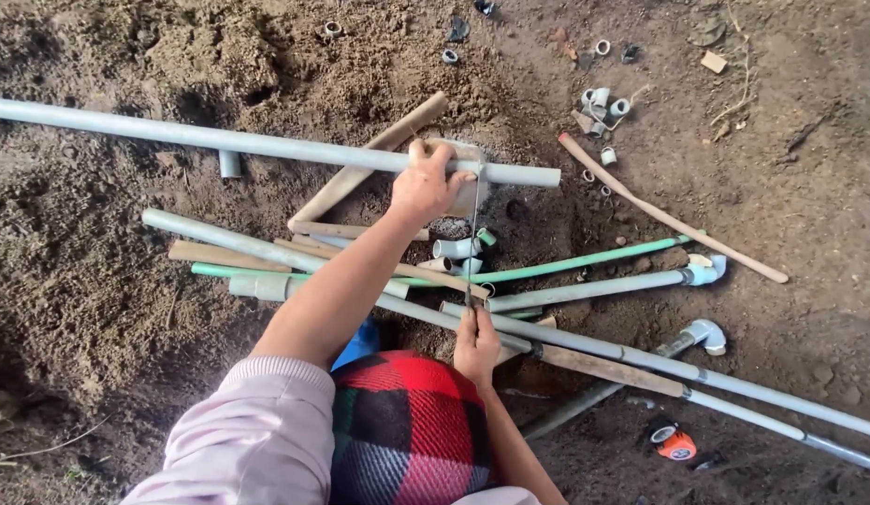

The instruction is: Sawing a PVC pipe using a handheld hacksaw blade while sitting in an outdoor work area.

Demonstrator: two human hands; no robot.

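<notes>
Crumbly brown soil under left hand, grip clamped on smooth grey pipe; right hand around thin saw blade.

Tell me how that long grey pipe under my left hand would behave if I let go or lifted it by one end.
The long grey pipe is round and smooth, so it may roll once the left hand lets go. It looks like thin plastic tubing, probably light for its length. Lifted by one end, it would likely sag somewhat.

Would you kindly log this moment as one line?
left hand: grips long grey plastic pipe | right hand: holds thin hacksaw blade across it | ground: loose brown soil
</notes>
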